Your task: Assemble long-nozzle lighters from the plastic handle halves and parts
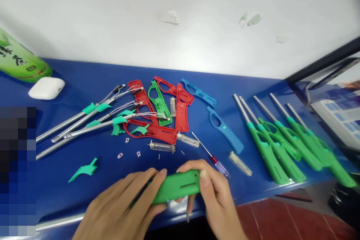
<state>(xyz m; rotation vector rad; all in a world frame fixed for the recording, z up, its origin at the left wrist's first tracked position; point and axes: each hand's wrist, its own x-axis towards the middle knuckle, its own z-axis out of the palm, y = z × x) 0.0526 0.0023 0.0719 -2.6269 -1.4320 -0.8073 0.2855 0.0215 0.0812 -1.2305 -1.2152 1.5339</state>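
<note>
We have the green handle [178,185] between our hands over the near edge of the desk [109,174]. Our left hand [128,198] has its grip closed around one end, fingers covering it; our right hand [215,191] pinches the other end, thumb on the slotted face. Just beyond lie a screwdriver [221,167], small screws [159,156] and clear tanks [162,147]. A teal trigger [84,170] lies to our left. Farther off we see red shells [182,120] and blue shells [227,133], with wired tubes [81,123] left of them and green lighters [270,157] on our right. A white case [46,88] sits beside a bottle [22,60] at far left.
</note>
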